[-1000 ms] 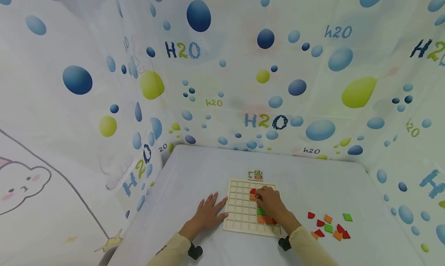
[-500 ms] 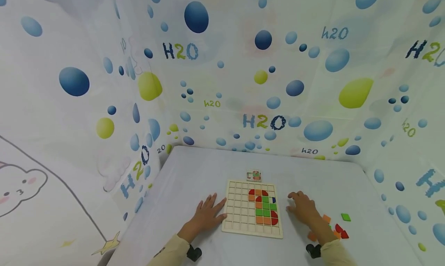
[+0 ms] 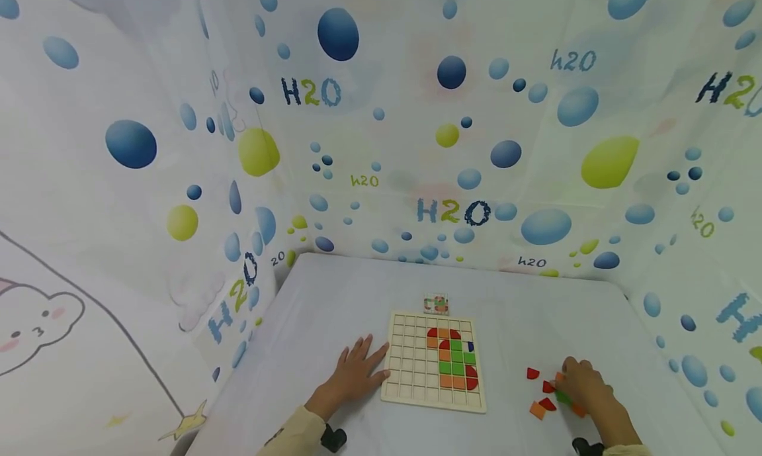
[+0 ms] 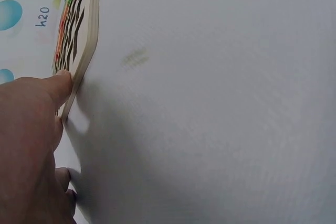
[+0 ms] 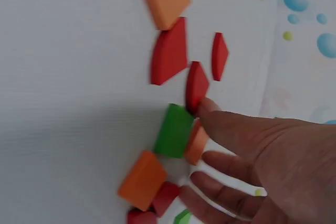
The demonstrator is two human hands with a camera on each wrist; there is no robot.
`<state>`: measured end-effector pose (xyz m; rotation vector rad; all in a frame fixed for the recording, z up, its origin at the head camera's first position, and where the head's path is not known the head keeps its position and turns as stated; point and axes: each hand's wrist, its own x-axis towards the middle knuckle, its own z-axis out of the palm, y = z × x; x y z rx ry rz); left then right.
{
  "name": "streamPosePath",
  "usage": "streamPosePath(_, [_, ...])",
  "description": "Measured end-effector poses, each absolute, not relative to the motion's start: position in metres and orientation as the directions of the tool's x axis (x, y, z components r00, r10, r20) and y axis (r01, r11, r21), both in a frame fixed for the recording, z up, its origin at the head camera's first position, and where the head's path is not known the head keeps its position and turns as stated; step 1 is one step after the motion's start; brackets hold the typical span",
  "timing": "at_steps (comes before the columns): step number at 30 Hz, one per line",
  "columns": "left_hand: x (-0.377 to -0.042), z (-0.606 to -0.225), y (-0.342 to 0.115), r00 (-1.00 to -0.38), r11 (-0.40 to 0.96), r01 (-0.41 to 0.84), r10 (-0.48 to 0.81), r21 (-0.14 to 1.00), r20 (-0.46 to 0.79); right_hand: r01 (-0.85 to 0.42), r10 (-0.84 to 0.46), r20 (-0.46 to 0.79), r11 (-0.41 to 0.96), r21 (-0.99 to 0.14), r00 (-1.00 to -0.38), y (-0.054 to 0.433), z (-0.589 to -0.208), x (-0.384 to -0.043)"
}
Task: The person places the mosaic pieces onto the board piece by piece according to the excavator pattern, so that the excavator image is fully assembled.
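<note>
My left hand point(image 3: 357, 371) lies with spread fingers at the left edge of a wooden grid board point(image 3: 411, 376); its thumb point(image 4: 62, 85) touches the rim in the left wrist view. Red, orange and green tiles fill part of the board's right half, including a green tile point(image 3: 457, 367). Over the loose tiles on the right is my right hand point(image 3: 586, 382). In the right wrist view, its thumb and fingers are apart around an orange tile point(image 5: 196, 142), beside a green tile point(image 5: 174, 131) and a red rounded tile point(image 5: 197, 86). No tile is visibly gripped.
A small printed pattern card point(image 3: 436, 304) lies beyond the board's far edge. More loose tiles lie near my right hand, such as a red one point(image 3: 532, 373) and an orange one point(image 3: 537, 410). Patterned cloth walls point(image 3: 381, 138) surround the white table point(image 3: 339, 290).
My right hand has left the board's upper tiles and moved right and nearer to me, down to the loose tiles. The left hand stays at the board's edge.
</note>
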<state>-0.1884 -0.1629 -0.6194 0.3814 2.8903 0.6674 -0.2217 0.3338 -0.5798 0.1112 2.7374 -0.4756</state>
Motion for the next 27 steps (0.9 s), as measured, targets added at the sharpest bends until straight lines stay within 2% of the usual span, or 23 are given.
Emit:
streamPosePath(6, [-0.192, -0.623, -0.164, -0.958, 0.880, 0.213, 0.273, 0.424, -0.084, 0.078, -0.033, -0.320, 0.941, -0.328, -0.947, 0.337, -0.586, -0.217])
streamPosePath(12, [-0.193, -0.631, -0.163, -0.956, 0.879, 0.224, 0.282, 0.422, -0.079, 0.093, -0.029, -0.325, 0.930, -0.355, -0.945, 0.341, -0.587, -0.213])
streamPosePath(21, [-0.195, -0.640, -0.165, -0.964, 0.895, 0.213, 0.259, 0.392, -0.067, 0.101, -0.013, -0.270, 0.910, -0.403, -0.963, 0.331, -0.594, -0.207])
streamPosePath(27, [-0.191, -0.627, -0.162, -0.961, 0.890, 0.204, 0.261, 0.409, -0.090, 0.021, -0.072, -0.208, 0.910, -0.415, -0.976, 0.324, -0.597, -0.205])
